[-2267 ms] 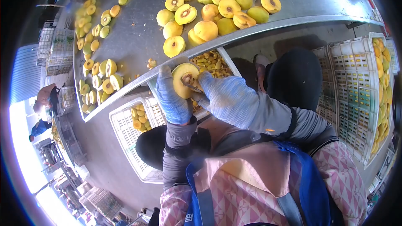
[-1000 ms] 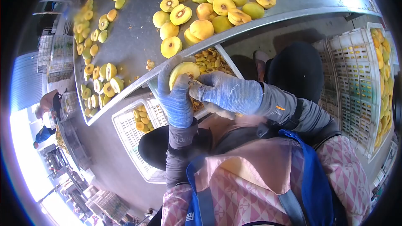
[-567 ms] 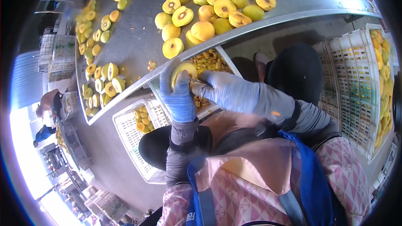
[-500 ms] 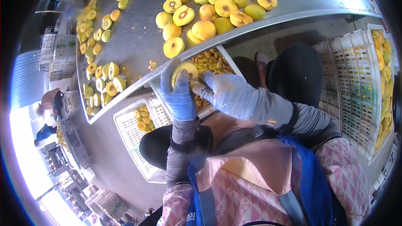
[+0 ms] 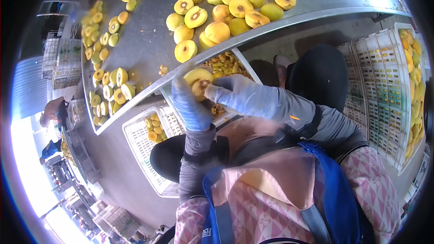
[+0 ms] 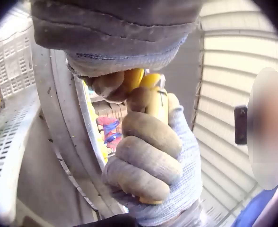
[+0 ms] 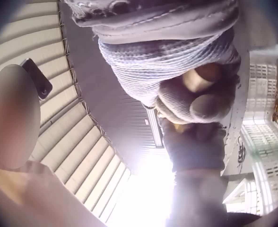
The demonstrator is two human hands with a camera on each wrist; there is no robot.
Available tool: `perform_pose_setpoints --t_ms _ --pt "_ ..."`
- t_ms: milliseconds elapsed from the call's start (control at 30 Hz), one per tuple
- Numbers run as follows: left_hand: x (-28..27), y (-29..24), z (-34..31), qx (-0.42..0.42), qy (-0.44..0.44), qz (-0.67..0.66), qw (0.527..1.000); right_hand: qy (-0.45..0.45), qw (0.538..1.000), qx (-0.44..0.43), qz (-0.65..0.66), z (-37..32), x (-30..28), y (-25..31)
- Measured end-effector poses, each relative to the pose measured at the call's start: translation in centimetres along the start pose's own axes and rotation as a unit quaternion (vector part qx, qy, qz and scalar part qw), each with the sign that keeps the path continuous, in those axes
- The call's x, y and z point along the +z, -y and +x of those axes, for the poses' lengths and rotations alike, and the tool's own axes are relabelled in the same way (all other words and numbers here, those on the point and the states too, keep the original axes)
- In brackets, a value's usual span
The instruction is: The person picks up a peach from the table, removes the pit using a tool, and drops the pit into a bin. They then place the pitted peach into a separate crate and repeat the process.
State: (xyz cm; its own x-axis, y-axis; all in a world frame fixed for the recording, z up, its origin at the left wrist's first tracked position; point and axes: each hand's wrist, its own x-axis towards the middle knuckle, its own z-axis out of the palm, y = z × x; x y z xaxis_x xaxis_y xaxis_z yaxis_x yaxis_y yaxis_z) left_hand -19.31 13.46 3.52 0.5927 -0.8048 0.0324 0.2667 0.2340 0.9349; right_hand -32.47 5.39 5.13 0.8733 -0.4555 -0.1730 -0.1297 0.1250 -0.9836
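Just below the table edge in the head view, my gloved left hand point(image 5: 191, 104) holds a yellow peach half point(image 5: 195, 75). A second cut face with a brown centre, a peach half point(image 5: 200, 87), shows against it, at the right fingertips. My gloved right hand point(image 5: 248, 96) comes in from the right. In the left wrist view its fingers point(image 6: 148, 156) curl round a yellow handle point(image 6: 159, 106) with a bit of metal at the top; the tool's working end is hidden. The right wrist view shows both gloves close together, the fruit mostly covered.
Peach halves point(image 5: 195, 16) lie on the metal table point(image 5: 149, 40). A bin point(image 5: 247, 67) of peach scraps is under the hands. White crates stand left point(image 5: 135, 149) and right point(image 5: 379, 86), both with peaches. Another person point(image 5: 55, 108) is at far left.
The left thumb has moved off the cut face. Where one peach half showed in the left hand, two pieces now show, the brown-centred one turned up by the right fingertips.
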Motion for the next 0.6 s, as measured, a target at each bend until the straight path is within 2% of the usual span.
perform_pose_setpoints --t_ms 33,67,100,200,233,267,300,367,400,433,467,500,533,567,600 --pt "-0.4 -0.1 0.0 0.005 -0.004 0.0 1.0 0.019 0.997 0.021 0.071 -0.2 -0.2 0.4" --pt "-1.0 -0.3 0.1 -0.027 -0.037 -0.01 0.999 0.041 0.988 0.042 0.142 -0.2 -0.3 0.7" --pt "-1.2 -0.8 0.1 -0.059 -0.071 -0.018 0.996 0.05 0.988 0.038 0.141 -0.1 -0.2 0.5" --pt "-1.0 -2.8 -0.1 -0.063 -0.107 -0.008 0.992 0.049 0.995 -0.007 0.088 -0.4 -0.3 0.2" --pt "-1.1 -3.4 -0.3 -0.075 -0.119 -0.028 0.99 0.044 0.999 0.003 0.003 -0.6 -0.6 0.6" --pt "-2.6 -3.9 -0.6 -0.073 -0.069 0.02 0.995 0.038 0.996 0.013 -0.081 -0.8 -0.8 0.9" --pt "-4.1 -4.3 -0.9 -0.069 -0.074 0.023 0.995 0.031 0.986 0.022 -0.165 -0.9 -0.8 1.1" --pt "-7.1 -5.0 -1.4 -0.027 -0.108 0.097 0.989 0.012 0.976 -0.011 -0.215 -1.3 -0.4 1.1" --pt "-9.3 -6.3 -2.0 0.023 -0.111 0.188 0.976 0.014 0.959 -0.006 -0.282 -1.4 -0.4 1.0" --pt "-9.5 -8.9 -2.9 0.027 -0.107 0.247 0.963 0.014 0.938 -0.001 -0.347 -1.6 -0.5 0.9" --pt "-10.2 -11.5 -3.6 0.01 -0.131 0.347 0.929 0.011 0.938 -0.002 -0.346 -1.8 -0.5 0.8" --pt "-15.1 -12.8 -3.9 0.063 -0.053 0.574 0.815 0.011 0.934 -0.012 -0.356 -1.9 -0.5 0.8" --pt "-18.3 -14.1 -4.2 0.152 0.021 0.703 0.694 0.011 0.93 -0.022 -0.366 -2.1 -0.5 0.8" --pt "-21.5 -15.0 -4.5 -0.01 -0.058 0.663 0.746 0.009 0.93 -0.023 -0.367 -2.2 -0.6 1.0" --pt "-22.0 -16.1 -4.2 -0.144 -0.1 0.7 0.693 0.021 0.927 -0.012 -0.375 -2.4 -0.6 1.4"
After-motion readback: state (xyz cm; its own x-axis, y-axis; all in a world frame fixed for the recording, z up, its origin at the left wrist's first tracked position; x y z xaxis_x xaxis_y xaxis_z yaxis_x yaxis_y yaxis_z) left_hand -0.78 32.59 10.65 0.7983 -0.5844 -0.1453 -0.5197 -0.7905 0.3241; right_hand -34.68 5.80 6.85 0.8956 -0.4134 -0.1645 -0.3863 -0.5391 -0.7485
